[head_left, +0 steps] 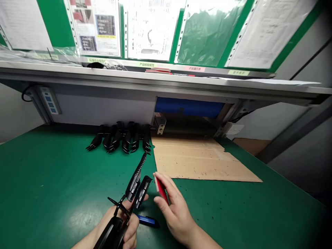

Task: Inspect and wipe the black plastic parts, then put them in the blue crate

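My left hand (pixel 131 226) is closed round black moulded plastic parts (pixel 133 185), long curved shells joined by a thin cross-shaped runner. They point up and away from me, with grey patches on their inner faces. Just to the right, my right hand (pixel 176 205) pinches a flat red piece with a pale edge (pixel 161 189) between thumb and fingers. It is apart from the black parts. Partly hidden behind my left hand, a blue and black pen-like tool (pixel 148 221) lies on the green table; I cannot make out its exact kind.
Several black curved parts (pixel 126 138) lie in a row at the back of the green table (pixel 52 173). A cardboard sheet (pixel 197 159) with dark crumbs lies right of them, before a blue-topped opening (pixel 189 106). A shelf (pixel 129 77) crosses above; a power strip (pixel 50 100) hangs left.
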Available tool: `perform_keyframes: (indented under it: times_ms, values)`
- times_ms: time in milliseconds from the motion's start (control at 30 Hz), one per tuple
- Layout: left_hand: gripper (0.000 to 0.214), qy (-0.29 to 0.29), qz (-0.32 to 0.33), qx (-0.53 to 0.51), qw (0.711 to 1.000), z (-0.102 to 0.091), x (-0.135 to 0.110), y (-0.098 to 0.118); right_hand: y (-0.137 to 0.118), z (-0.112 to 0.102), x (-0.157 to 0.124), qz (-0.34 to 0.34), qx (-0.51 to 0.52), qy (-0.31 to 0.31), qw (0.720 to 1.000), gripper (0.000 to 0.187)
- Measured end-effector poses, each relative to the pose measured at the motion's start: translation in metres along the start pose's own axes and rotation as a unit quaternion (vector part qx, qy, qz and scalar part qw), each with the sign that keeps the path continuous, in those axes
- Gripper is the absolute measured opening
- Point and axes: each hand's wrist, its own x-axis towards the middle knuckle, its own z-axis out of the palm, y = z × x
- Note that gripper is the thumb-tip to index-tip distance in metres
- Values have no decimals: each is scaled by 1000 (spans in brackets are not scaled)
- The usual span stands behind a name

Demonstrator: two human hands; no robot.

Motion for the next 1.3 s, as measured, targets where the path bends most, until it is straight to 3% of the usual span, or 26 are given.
perform_keyframes:
  times_ms: [133,267,367,567,767,900,1200,1300]
  values:
    - [67,44,-63,55,996,8,-2,-3,-4,4,-1,-169,-108,-28,979,38]
    - [58,91,-87,57,990,13,-4,0,-7,12,0,-237,-141,-86,957,36]
    - [60,90,-90,64,990,16,-7,1,-8,14,0,-225,-154,-60,960,37]
    - [50,78,-94,38,992,9,-8,-6,-8,15,-3,-234,-180,-73,953,31]
    - [54,67,-108,45,991,6,-8,-9,-5,13,-3,-215,-128,-71,966,29]
    - [39,68,-88,48,993,9,-8,-7,-7,14,-5,-235,-108,-85,962,30]
    - [54,56,-102,75,990,16,-7,-3,-13,13,-5,-230,-89,-49,968,30]
    - [45,65,-95,68,991,17,-7,-2,-13,13,-7,-244,-82,-76,963,32]
